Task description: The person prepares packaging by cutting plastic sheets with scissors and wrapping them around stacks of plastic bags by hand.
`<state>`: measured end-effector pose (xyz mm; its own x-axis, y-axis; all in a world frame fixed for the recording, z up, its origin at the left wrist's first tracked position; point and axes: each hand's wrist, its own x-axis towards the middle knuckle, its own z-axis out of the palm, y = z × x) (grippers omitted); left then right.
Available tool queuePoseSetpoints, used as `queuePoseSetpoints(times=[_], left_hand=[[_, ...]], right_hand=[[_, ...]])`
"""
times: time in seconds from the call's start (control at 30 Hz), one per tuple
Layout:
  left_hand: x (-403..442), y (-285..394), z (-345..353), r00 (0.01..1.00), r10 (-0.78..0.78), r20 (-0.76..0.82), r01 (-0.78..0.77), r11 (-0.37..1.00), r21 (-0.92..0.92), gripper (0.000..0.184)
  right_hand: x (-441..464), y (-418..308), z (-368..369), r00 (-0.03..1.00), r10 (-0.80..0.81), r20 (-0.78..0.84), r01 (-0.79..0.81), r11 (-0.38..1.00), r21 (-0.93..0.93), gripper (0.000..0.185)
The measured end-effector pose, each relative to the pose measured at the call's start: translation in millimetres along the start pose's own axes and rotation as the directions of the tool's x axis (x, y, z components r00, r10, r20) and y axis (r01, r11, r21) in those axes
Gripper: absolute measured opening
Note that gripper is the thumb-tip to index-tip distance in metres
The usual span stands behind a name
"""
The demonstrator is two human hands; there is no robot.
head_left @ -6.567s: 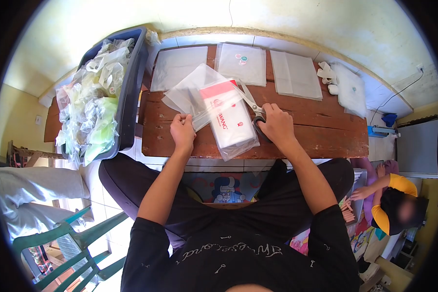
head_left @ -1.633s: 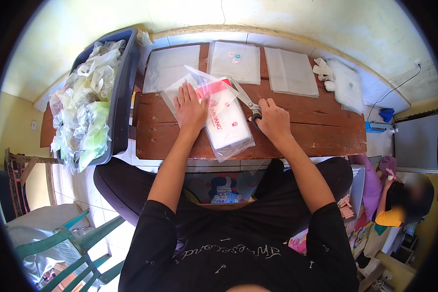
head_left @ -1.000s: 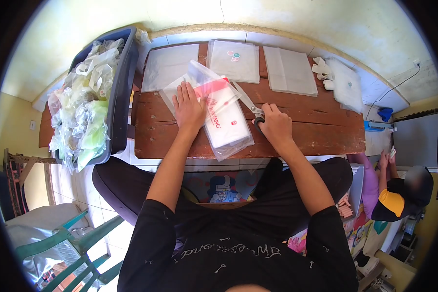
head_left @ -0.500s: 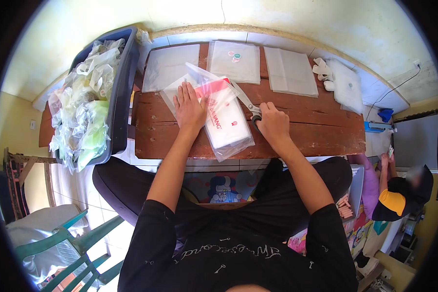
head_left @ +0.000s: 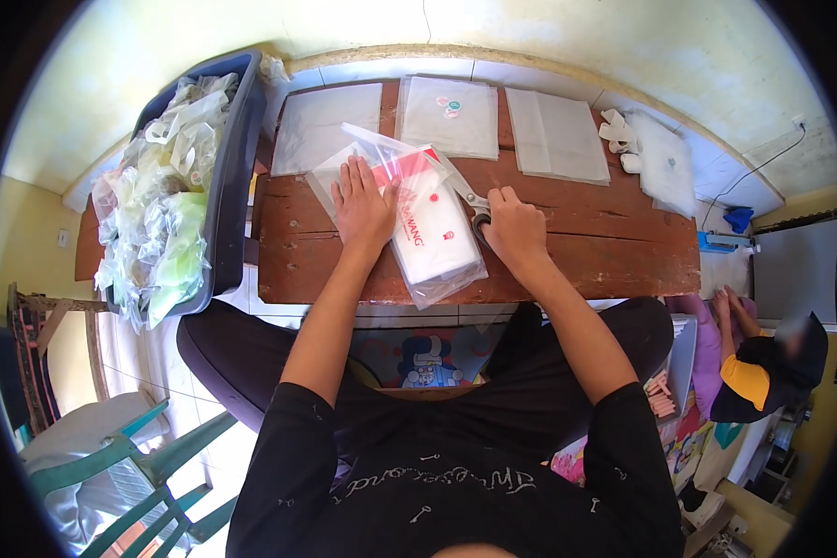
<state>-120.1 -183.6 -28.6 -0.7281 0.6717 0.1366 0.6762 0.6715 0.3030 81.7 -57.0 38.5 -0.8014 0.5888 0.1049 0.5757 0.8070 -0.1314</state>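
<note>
On the wooden table lies a plastic packet (head_left: 425, 244) with red print, holding a white stack. My left hand (head_left: 363, 205) lies flat on its left part, fingers stretched out and close together. Wrapped round the dark handle of a pair of scissors (head_left: 474, 199), my right hand (head_left: 515, 231) is closed at the packet's right side. The blades point up and left, at the packet's upper end, partly behind clear film. A loose flap of clear plastic (head_left: 374, 139) sticks up past the red band. The blade tips are hard to make out through the plastic.
Stacks of clear plastic bags (head_left: 553, 136) line the back of the wooden table (head_left: 614, 244); one bears small round stickers (head_left: 450, 106). White rolls (head_left: 629, 162) lie at the right. A dark bin (head_left: 237, 177) full of filled bags stands left. Another person (head_left: 749, 367) sits at the right.
My right hand and the scissors have moved slightly up and left, deeper along the packet's upper end. The clear flap has shifted left. The other person's hands have lowered.
</note>
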Motion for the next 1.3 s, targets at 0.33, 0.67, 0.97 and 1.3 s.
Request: queuePoseSetpoints(times=[0.33,0.67,0.97,1.3], left_hand=[[0.7,-1.3,1.0,1.0,0.002,0.002,-0.002,1.0,0.012,0.078],[-0.1,-0.6,-0.6,1.0,0.002,0.004,-0.002,1.0,0.015,0.077],[0.1,-0.4,-0.5,1.0,0.0,0.002,0.0,1.0,0.02,0.078],[-0.3,0.8,-2.2,1.0,0.0,0.015,0.0,0.999,0.033,0.081]], right_hand=[[-1.8,4.2,-4.1,1.0,0.022,-0.004,-0.022,1.0,-0.006,0.025],[-17.6,14.3,-1.3,0.998,0.028,-0.055,-0.03,0.999,-0.021,0.027],[-24.6,15.7,-4.7,0.998,0.047,-0.042,-0.047,0.999,-0.005,0.029],[-26.9,16.2,-2.0,0.997,0.058,-0.052,-0.059,0.998,-0.013,0.028]])
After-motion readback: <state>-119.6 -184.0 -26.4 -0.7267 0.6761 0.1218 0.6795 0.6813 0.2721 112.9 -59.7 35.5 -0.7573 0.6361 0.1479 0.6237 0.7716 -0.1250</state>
